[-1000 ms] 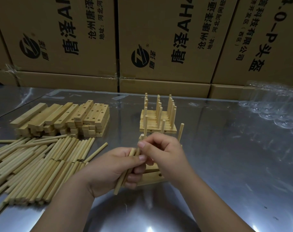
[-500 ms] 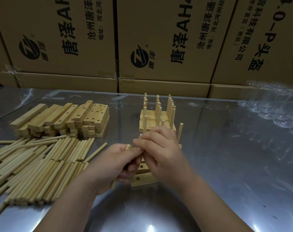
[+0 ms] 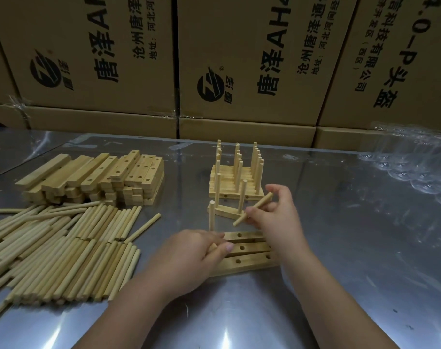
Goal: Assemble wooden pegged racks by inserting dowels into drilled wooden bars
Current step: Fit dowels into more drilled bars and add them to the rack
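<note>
my right hand (image 3: 277, 215) pinches a tilted dowel (image 3: 254, 208), left hand (image 3: 189, 260) gripping a spare dowel (image 3: 213, 248) on the bars (image 3: 249, 248); entered askew, the tilted one could jam.

At centre, the right hand (image 3: 277, 217) pinches a tilted dowel (image 3: 254, 209) above three drilled bars (image 3: 249, 248) lying side by side on the surface (image 3: 365, 248). The left hand (image 3: 189, 258), at their 9 o'clock end, grips a spare dowel (image 3: 212, 247) beside an upright dowel (image 3: 211, 215). Loose dowels (image 3: 63, 248) lie at 9 o'clock, finished racks (image 3: 237, 177) at 12.
</note>
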